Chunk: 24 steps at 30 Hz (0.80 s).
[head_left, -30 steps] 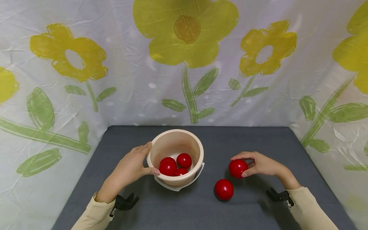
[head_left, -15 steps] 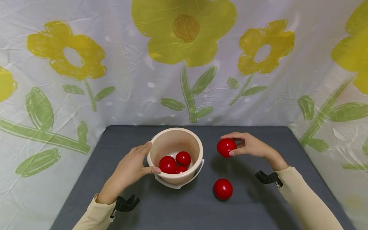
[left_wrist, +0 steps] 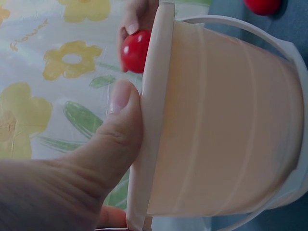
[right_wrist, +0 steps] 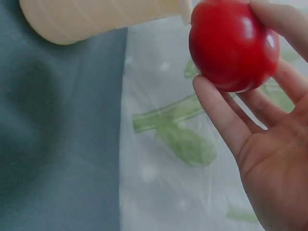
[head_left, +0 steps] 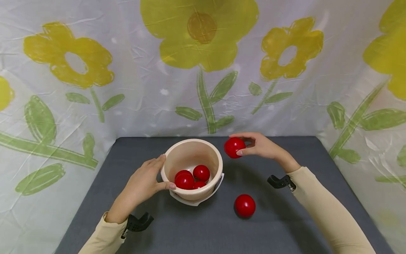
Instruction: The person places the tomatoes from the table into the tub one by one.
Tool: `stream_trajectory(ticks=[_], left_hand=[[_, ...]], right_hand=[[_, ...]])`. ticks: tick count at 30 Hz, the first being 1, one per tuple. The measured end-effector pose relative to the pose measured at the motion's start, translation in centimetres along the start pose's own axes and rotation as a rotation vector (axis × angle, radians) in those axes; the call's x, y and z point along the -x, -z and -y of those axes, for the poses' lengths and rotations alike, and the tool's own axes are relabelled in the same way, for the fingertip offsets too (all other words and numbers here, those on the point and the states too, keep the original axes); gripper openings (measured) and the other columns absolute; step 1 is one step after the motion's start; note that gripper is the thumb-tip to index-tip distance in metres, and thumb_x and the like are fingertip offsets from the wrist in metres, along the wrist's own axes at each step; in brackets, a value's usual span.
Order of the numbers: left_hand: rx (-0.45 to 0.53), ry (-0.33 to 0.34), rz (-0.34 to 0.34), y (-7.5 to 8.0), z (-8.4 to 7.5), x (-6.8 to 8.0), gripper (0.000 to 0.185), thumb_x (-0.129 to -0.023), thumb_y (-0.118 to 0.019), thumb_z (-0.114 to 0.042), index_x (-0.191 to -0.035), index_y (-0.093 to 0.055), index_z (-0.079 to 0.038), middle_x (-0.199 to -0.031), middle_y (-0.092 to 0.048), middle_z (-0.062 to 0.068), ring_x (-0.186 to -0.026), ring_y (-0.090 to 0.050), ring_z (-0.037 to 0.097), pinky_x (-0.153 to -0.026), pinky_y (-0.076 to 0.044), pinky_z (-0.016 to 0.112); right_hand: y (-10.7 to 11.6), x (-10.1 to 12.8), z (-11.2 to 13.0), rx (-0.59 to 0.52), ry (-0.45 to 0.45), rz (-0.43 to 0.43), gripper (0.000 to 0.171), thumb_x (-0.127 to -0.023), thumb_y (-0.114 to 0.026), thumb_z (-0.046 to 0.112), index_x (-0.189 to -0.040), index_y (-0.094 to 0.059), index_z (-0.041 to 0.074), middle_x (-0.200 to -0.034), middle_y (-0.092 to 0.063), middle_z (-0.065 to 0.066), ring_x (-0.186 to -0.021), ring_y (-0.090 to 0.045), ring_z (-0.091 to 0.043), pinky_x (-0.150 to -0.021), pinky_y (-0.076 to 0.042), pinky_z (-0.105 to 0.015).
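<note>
On the dark grey felt-like tabletop (head_left: 285, 218) in the head view, the right hand (head_left: 260, 145) is pinching a glossy red ball (head_left: 234, 147) between curled fingers and thumb, holding it in the air just off the rim at the 2 o'clock side of the cream plastic bowl (head_left: 191, 155). The left hand (head_left: 144, 183) is cupping the bowl's wall at 9 o'clock, thumb curled against it. Three smooth red balls (head_left: 201, 173) are already lying inside, and one more ball (head_left: 244, 205) is waiting on the table at 5 o'clock of the bowl, so the loading looks past halfway. In the left wrist view, the thumb (left_wrist: 113, 130) is pressing the bowl's rim (left_wrist: 151, 115), its ribbed wall looking matte. In the right wrist view, the fingers (right_wrist: 221, 115) are cradling the shiny round ball, with the bowl's base at 11 o'clock.
</note>
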<state>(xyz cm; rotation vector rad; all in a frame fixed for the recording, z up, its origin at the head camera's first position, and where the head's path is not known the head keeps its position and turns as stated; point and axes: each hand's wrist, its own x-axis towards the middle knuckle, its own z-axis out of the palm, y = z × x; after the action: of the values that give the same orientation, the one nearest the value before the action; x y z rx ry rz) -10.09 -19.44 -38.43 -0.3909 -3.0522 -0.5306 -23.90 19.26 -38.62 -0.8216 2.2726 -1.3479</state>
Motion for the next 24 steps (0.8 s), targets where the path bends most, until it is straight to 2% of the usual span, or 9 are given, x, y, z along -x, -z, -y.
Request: stream_trajectory(ticks=[6, 12, 24], left_hand=[[0.031, 0.025, -0.006, -0.3, -0.1, 0.0, 0.106, -0.072, -0.078, -0.058, -0.15, -0.039, 0.001, -0.152, -0.045, 0.023, -0.136, -0.044, 0.045, -0.098, -0.048, 0.063], [0.04, 0.043, -0.023, -0.6, -0.2, 0.0, 0.105, -0.072, -0.08, -0.054, -0.15, -0.037, 0.003, -0.153, -0.043, 0.024, -0.137, -0.043, 0.046, -0.102, -0.046, 0.063], [0.083, 0.065, -0.045, -1.2, -0.4, -0.2, 0.105, -0.073, -0.08, -0.056, -0.151, -0.037, 0.0, -0.155, -0.041, 0.02, -0.137, -0.043, 0.046, -0.102, -0.045, 0.063]], right_hand=[[0.1, -1.8, 1.4, 0.009, 0.0, -0.01, 0.059, -0.088, -0.074, 0.017, -0.143, -0.053, 0.018, -0.144, -0.053, -0.01, -0.121, -0.056, -0.03, -0.088, -0.059, -0.034], [-0.3, -3.6, 2.8, 0.03, 0.031, 0.0, 0.058, -0.088, -0.074, 0.019, -0.143, -0.053, 0.017, -0.142, -0.056, -0.008, -0.12, -0.058, -0.028, -0.09, -0.059, -0.037], [-2.4, -6.7, 4.8, 0.044, 0.066, 0.073, 0.056, -0.088, -0.074, 0.021, -0.141, -0.056, 0.022, -0.138, -0.06, -0.003, -0.119, -0.059, -0.025, -0.091, -0.058, -0.037]])
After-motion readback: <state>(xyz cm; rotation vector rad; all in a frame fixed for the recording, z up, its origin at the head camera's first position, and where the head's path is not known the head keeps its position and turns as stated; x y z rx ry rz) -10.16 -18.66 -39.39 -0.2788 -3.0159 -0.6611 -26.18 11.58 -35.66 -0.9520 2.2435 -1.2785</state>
